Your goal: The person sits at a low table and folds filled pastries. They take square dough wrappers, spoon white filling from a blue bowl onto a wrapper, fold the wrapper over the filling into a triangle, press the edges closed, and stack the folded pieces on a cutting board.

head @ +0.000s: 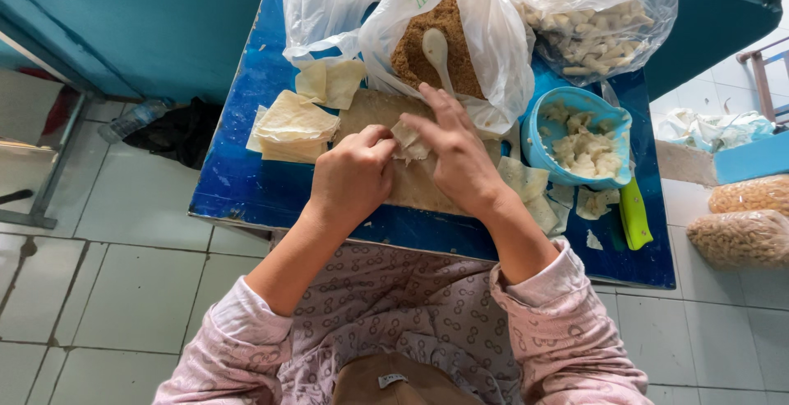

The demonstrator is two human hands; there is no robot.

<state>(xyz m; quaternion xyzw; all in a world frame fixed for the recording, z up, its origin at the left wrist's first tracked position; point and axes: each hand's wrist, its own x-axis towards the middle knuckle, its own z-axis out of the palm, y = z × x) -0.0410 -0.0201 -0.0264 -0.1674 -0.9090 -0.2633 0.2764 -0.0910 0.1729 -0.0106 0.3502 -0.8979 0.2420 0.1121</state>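
Both hands meet over a wooden board (374, 111) on a blue table (238, 179). My left hand (353, 176) pinches a small pale dough wrapper (408, 141) with its fingers curled. My right hand (456, 154) presses on the same wrapper with thumb and fingertips, the other fingers stretched out. A stack of flat wrappers (292, 128) lies left of the board. Right of my hands stands a blue bowl (538, 121) with a whitish chunky filling (585, 152).
At the back, an open plastic bag of brown crumbs (448, 39) holds a white spoon (436, 51); another bag (596, 31) holds pale pieces. A green knife (634, 216) lies near the table's right edge. Two bags of nuts (744, 236) sit on the tiled floor.
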